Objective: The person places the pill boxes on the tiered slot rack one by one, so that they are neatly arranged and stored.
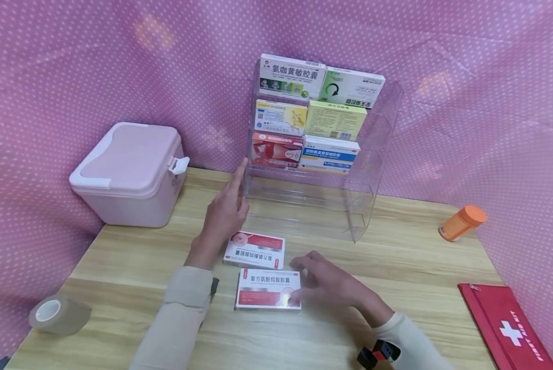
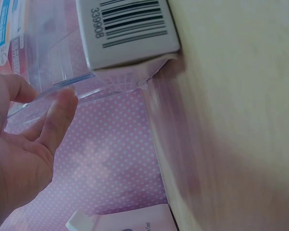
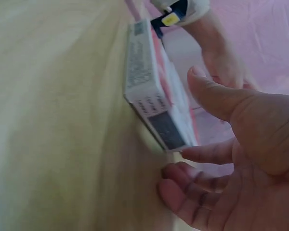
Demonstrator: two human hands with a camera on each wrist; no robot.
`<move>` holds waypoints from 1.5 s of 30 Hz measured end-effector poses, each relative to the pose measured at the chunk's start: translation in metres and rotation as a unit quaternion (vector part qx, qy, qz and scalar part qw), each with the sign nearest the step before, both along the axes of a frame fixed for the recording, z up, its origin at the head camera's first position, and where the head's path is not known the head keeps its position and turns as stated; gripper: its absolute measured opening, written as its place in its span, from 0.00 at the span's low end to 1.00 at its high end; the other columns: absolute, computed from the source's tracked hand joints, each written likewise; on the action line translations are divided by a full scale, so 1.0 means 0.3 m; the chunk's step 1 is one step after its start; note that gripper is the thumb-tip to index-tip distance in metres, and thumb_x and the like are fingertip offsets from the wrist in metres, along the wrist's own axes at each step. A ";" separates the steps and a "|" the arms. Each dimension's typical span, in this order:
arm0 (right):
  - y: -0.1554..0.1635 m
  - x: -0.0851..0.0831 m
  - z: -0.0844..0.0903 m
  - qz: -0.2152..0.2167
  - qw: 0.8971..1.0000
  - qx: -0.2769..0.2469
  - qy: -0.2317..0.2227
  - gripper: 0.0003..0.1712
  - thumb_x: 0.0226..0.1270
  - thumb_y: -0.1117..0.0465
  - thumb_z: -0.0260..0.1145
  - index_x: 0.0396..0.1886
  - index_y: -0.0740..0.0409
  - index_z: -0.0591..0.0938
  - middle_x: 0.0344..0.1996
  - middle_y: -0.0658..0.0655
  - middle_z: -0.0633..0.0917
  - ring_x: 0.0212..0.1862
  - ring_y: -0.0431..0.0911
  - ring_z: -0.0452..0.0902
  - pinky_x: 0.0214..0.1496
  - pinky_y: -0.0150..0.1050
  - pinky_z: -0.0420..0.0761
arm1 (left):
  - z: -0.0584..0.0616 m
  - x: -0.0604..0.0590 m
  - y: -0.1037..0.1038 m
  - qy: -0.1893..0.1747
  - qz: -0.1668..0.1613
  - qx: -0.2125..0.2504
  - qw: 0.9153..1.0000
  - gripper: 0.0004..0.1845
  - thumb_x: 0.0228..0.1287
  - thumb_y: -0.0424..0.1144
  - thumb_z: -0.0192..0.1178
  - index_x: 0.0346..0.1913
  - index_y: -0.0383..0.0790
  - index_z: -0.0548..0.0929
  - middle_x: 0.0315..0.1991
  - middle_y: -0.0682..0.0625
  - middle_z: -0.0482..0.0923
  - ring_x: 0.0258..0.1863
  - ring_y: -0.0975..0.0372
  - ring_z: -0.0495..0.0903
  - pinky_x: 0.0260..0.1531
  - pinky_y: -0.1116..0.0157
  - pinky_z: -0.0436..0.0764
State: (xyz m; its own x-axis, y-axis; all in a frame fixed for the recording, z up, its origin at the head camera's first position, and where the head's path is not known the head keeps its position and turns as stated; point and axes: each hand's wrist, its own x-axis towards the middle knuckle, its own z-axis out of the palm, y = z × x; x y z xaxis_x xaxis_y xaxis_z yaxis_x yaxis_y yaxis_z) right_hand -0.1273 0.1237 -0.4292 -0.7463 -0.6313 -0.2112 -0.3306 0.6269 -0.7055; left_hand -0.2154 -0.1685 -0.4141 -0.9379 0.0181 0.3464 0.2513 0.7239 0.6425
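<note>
Two red-and-white medicine boxes lie flat on the wooden worktop [image 1: 397, 257], just in front of the clear rack [image 1: 364, 205]. The right hand [image 1: 327, 285] rests its spread, relaxed fingers on the right end of the near box [image 1: 267, 289], grip apart, nothing clamped. The left hand [image 1: 223, 213] hovers beside the far box [image 1: 254, 250], index finger stretched up to the rack's left edge, grip apart too. A pink case [image 1: 130, 174] sits to the left.

Pink dotted backdrop [image 1: 73, 61], wooden table [image 1: 397, 257]
</note>
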 end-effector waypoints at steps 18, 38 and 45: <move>-0.005 0.019 -0.027 -0.013 0.999 -0.035 0.008 0.27 0.62 0.54 0.82 0.59 0.49 0.82 0.54 0.51 0.84 0.57 0.47 0.79 0.65 0.46 0.80 | 0.002 0.003 -0.001 -0.003 -0.005 0.007 1.000 0.53 0.73 0.28 0.60 0.89 0.65 0.45 0.83 0.42 0.66 0.38 0.48 0.82 0.33 0.53 0.83; 0.032 -0.013 -0.020 -0.011 0.991 -0.124 -0.051 0.26 0.71 0.63 0.74 0.66 0.51 0.80 0.51 0.55 0.89 0.53 0.46 0.85 0.65 0.45 0.82 | 0.003 0.003 0.002 -0.007 -0.003 0.009 1.000 0.53 0.73 0.27 0.61 0.89 0.66 0.45 0.81 0.41 0.68 0.40 0.47 0.82 0.33 0.53 0.83; 0.055 -0.033 0.014 -0.016 0.989 -0.140 -0.043 0.26 0.71 0.65 0.73 0.67 0.57 0.79 0.54 0.62 0.88 0.53 0.50 0.85 0.61 0.38 0.84 | 0.004 0.003 0.003 -0.008 -0.002 0.010 1.000 0.55 0.72 0.27 0.61 0.89 0.68 0.44 0.82 0.42 0.67 0.40 0.47 0.82 0.34 0.53 0.84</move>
State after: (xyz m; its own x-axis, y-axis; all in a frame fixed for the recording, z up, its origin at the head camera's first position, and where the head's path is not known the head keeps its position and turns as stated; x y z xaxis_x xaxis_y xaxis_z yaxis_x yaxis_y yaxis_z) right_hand -0.1373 0.1403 -0.4251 -0.7532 -0.6509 -0.0949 -0.2455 0.4119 -0.8775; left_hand -0.2145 -0.1677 -0.4130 -0.9430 0.0153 0.3324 0.2442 0.7105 0.6600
